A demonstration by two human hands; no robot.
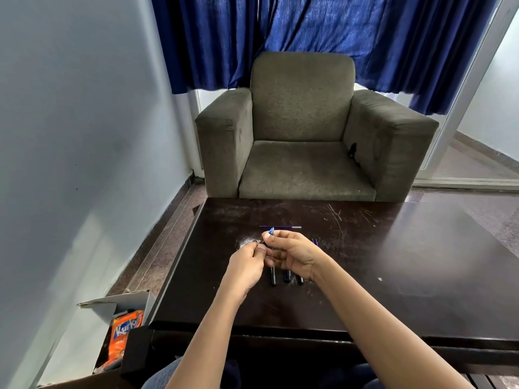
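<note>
**Two hands meet over a pen at mid-tabletop**

Nearest, two bare forearms rise from 6 o'clock toward the middle of the dark tabletop (393, 262). The right hand (295, 252) pinches a pen (271, 231) between thumb and forefinger. Only its blue tip shows, pointing to about 12 o'clock with the long axis running 6 to 12, held just above the tabletop. The left hand (248, 263) touches the right at its 9 o'clock, fingers curled. Whether it grips anything I cannot tell.

Under the hands, three dark pens (287, 276) lie side by side, axes 6 to 12. A thin refill (280, 227) lies just past the tip, at 12 o'clock, axis 9 to 3.

Farther at 12 o'clock stands an armchair (302, 130) under a blue curtain (309, 32). At 8 o'clock, on the floor, a box (123, 301) holds an orange packet (125, 335).
</note>
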